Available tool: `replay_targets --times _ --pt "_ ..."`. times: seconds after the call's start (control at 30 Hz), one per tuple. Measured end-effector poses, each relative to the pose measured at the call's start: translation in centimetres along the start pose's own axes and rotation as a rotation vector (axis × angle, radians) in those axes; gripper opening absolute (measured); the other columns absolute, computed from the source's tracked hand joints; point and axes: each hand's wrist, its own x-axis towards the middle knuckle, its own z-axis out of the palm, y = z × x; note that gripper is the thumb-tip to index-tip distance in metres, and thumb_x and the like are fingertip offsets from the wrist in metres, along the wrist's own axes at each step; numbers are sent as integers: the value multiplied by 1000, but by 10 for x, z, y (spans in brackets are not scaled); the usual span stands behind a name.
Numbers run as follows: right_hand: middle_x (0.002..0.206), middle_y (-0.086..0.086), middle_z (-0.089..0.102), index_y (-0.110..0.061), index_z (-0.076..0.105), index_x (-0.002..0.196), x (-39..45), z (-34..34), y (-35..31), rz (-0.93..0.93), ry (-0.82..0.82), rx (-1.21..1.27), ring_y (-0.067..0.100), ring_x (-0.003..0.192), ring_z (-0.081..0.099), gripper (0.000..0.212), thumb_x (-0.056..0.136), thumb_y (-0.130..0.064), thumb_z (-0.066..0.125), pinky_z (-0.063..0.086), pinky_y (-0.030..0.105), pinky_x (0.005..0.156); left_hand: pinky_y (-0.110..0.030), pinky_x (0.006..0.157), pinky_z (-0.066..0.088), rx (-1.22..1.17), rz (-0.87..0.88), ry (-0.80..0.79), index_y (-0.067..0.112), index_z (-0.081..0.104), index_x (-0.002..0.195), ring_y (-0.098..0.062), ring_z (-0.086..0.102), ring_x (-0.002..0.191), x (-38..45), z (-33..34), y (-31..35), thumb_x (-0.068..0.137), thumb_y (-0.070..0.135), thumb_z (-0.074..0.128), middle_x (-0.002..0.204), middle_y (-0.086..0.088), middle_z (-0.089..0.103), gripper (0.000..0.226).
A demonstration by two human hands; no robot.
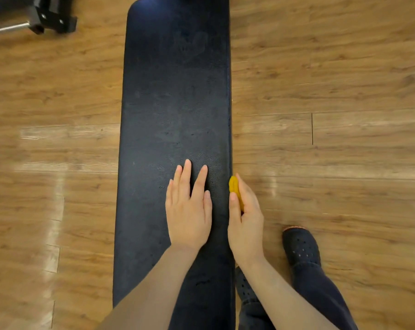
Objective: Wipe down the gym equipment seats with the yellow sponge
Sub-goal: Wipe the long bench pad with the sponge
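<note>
Your right hand [245, 217] pinches the yellow sponge [235, 190] between thumb and curled fingers, holding it on edge against the right side of the black bench seat [175, 103], roughly level with your left fingertips. Your left hand [188, 208] lies flat on the pad with straight, slightly spread fingers, holding nothing and seemingly bracing you. What matters here is the direction of the seat: its long axis runs straight away from you, and most of the pad stretches ahead of both hands, toward the rounded far end. The sponge sits at the side edge, not on the top face, so the right hand is the one placed to work along that edge. By my reading, a stroke would follow the bench lengthwise, forward from where the sponge touches. On the wooden floor [344, 91] just right of the bench stands your dark shoe [300, 246], and a piece of metal equipment [42, 17] sits far left.
</note>
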Motion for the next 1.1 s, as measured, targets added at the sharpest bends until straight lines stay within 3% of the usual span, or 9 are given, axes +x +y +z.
replay_targets --times 0.2,0.37,0.5,0.73,0.83,1.0,1.1 --pt "132 -17 47 -21 45 140 32 6 -8 11 39 1 -5 124 41 38 102 -18 42 31 13 106 -43 118 20 24 8 23 23 35 147 -24 18 147 0 2 1 100 30 27 157 -8 27 48" --pt "139 -6 51 -17 44 142 68 15 -19 -21 67 -43 -2 125 40 39 103 -19 41 29 12 106 -41 119 16 17 11 42 23 36 147 -24 18 147 1 4 0 100 29 28 157 -8 27 48" --pt "140 -5 50 -20 42 143 35 12 -10 -34 72 -67 2 129 42 40 102 -18 42 31 16 109 -39 119 14 5 9 61 23 36 147 -24 18 147 0 4 0 100 29 29 157 -7 27 48" --pt "142 -9 48 -31 38 140 -49 -5 12 34 10 -90 -5 131 38 41 100 -23 43 30 15 110 -40 119 15 6 7 59 23 36 147 -24 17 147 0 3 1 100 30 27 157 -7 27 48" --pt "139 -13 46 -33 37 137 -44 -8 10 53 -17 -77 -9 128 37 38 101 -23 43 26 7 107 -41 119 17 8 10 62 23 36 147 -23 18 147 0 4 1 100 30 28 157 -7 27 48" --pt "134 -16 45 -21 42 142 7 -1 -6 23 25 -80 -7 124 38 41 101 -18 45 24 1 102 -41 119 16 -5 13 74 23 38 146 -22 17 147 0 4 0 100 30 29 157 -6 27 48" --pt "141 -6 49 -21 41 144 17 9 -10 -12 69 -127 1 129 41 42 102 -18 43 30 11 106 -41 119 17 -10 18 77 23 38 146 -22 18 147 0 5 0 99 30 29 157 -7 27 48"
